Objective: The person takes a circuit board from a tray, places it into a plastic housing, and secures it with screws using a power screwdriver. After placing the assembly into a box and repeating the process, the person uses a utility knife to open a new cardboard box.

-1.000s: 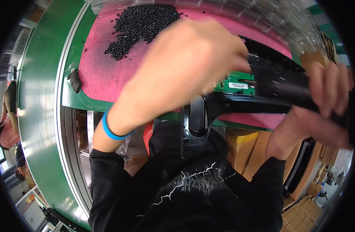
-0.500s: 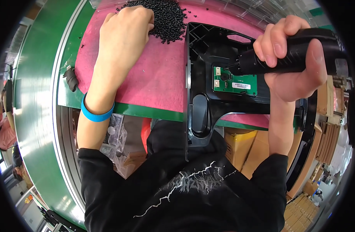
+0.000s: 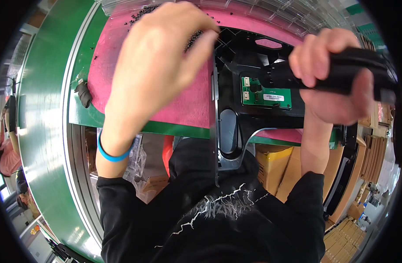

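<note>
My right hand (image 3: pixel 321 87) is wrapped round a black power screwdriver (image 3: pixel 346 65), whose nose points left over a green circuit board (image 3: pixel 277 92). The board sits inside a large black plastic housing (image 3: pixel 258 120) that overhangs the table's near edge. Slightly blurred, my left hand (image 3: pixel 157 61) is raised beside the housing's far left corner. Its thumb and forefinger come together, and whatever is between them is too small to make out. Behind this hand, a heap of small black screws (image 3: pixel 137 18) is partly hidden.
A pink mat (image 3: pixel 183 107) covers the green table (image 3: pixel 85 115). Clear plastic bins (image 3: pixel 253 15) line the far edge. A dark wrapped bundle (image 3: pixel 83 94) lies at the mat's left. Cardboard boxes (image 3: pixel 273 171) stand below the table, and a plastic bag (image 3: pixel 137 162) hangs there too.
My left hand has come away from the screw heap, rightward toward the housing, and looks larger. The screwdriver and my right hand have shifted slightly lower and to the right.
</note>
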### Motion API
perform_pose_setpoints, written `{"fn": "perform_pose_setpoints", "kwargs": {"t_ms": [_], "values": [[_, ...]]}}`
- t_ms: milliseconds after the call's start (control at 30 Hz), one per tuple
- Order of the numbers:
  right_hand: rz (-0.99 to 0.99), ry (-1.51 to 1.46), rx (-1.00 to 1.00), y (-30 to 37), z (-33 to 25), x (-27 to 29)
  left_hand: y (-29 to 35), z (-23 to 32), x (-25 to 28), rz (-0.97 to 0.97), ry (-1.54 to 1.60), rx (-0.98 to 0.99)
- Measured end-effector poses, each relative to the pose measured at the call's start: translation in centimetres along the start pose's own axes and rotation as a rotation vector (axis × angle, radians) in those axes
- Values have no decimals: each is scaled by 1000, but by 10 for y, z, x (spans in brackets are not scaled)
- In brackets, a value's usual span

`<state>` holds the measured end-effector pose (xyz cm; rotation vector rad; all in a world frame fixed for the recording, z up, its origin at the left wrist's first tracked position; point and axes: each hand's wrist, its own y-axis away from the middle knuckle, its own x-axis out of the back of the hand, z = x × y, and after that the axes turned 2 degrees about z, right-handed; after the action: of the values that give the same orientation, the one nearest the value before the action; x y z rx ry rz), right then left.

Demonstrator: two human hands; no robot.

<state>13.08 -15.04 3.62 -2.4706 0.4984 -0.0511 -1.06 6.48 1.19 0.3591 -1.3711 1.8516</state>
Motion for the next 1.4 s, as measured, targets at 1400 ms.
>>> {"fn": "perform_pose_setpoints", "kwargs": {"t_ms": [1400], "values": [[104, -13, -223, 21, -9, -32, 15, 35, -26, -64, 324, -92]]}}
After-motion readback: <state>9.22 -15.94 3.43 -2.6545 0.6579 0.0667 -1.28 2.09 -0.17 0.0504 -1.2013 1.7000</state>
